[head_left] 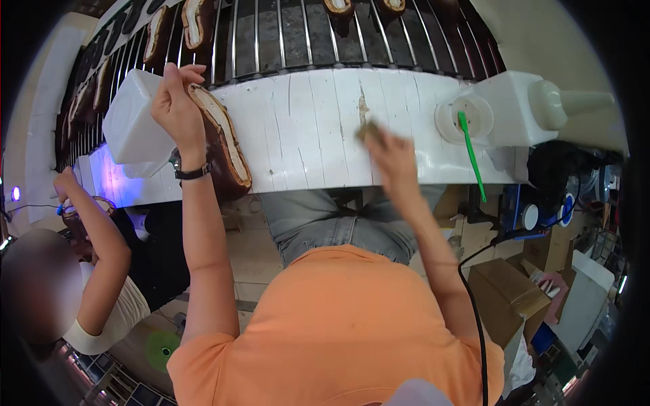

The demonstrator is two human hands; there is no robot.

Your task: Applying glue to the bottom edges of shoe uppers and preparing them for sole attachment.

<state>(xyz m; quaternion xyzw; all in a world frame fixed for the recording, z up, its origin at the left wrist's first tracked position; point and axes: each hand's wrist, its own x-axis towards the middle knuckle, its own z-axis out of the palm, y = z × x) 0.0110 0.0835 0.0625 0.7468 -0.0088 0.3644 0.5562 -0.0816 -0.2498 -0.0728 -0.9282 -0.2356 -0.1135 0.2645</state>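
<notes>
The shoe point(238, 157) lies left of centre in the frame, the left hand point(179, 108) at its upper end; whether that grips, I cannot tell. Right of centre, the right hand point(394, 162) is closed on a blurred brown piece point(369, 135) over the tabletop point(305, 128). Best steady the shoe by its sides, fingers off its pale face.

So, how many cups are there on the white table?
1: a clear cup, to the right of the right hand, with a green stick in it. Others may be hidden.
</notes>
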